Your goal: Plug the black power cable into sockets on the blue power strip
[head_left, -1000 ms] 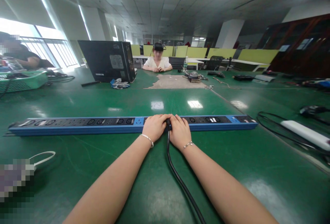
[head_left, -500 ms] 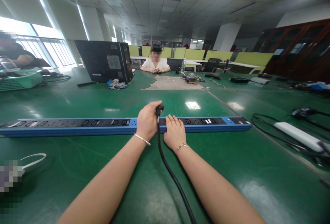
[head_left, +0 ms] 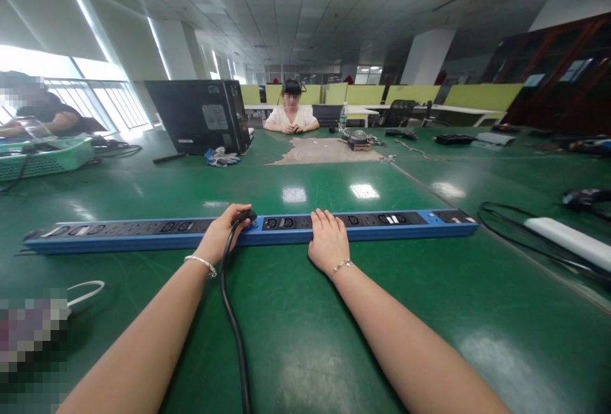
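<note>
A long blue power strip (head_left: pixel 286 236) with black sockets along its top lies across the green table. Pinched in the fingers of my left hand (head_left: pixel 220 234) is a black power plug (head_left: pixel 247 215), held at the strip left of its middle. Whether the plug touches a socket is hidden. Its thick black cord (head_left: pixel 228 293) hangs from the plug and runs down toward me. My right hand (head_left: pixel 330 241) lies over the strip right of the middle, fingers stretched across its top and empty.
A black computer case (head_left: pixel 191 115) stands at the back left beside gloves (head_left: pixel 222 157). Far left is a green basket (head_left: pixel 52 163). A white power strip (head_left: pixel 568 242) with black cables lies at right. One person (head_left: pixel 291 115) sits opposite, another (head_left: pixel 42 105) at left.
My left hand has moved left along the strip with the plug and lowered it toward the top. The cord has swung left with it. My right hand stays on the strip.
</note>
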{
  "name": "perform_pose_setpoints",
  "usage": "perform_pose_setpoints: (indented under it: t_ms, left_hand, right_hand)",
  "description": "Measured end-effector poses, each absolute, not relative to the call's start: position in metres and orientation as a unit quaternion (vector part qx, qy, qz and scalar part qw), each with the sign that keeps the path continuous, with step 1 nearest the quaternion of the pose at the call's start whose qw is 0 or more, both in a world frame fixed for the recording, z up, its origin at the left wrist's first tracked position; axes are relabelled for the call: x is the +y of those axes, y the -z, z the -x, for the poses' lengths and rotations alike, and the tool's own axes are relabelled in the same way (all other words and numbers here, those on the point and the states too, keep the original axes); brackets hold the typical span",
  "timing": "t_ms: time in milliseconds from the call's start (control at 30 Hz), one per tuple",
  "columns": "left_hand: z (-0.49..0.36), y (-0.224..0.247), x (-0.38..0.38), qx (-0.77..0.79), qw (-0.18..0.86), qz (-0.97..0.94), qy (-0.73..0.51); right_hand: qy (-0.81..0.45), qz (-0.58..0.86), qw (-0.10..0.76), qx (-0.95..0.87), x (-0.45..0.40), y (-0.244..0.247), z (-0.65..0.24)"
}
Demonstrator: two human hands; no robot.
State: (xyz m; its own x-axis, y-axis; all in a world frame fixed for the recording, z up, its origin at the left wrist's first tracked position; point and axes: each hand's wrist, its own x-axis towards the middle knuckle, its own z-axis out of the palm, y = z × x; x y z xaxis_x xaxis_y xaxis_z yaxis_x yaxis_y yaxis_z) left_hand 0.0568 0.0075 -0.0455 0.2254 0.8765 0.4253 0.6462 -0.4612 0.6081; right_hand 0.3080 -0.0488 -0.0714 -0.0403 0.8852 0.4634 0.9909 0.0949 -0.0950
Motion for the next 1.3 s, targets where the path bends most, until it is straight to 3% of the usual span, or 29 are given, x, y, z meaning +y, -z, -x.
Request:
perform_pose_setpoints:
  t_ms: [500, 833, 1167, 1300]
  left_hand:
    - [-0.068, 0.039, -0.003, 0.526, -0.014, -0.813, -0.251]
    - [-0.065, 0.038, 0.000, 0.518, -0.020, -0.824, -0.228]
    - [-0.077, 0.069, 0.001, 0.481, -0.037, -0.803, -0.350]
    - [-0.077, 0.058, 0.000, 0.496, -0.035, -0.758, -0.422]
  right_hand:
    - [0.126, 0.655, 0.214, -0.713, -0.049, 0.071, -0.309]
    - [0.122, 0.656, 0.227, -0.710, -0.047, 0.073, -0.310]
    - [0.121, 0.650, 0.236, -0.712, -0.045, 0.072, -0.314]
    - [0.122, 0.647, 0.243, -0.712, -0.044, 0.072, -0.315]
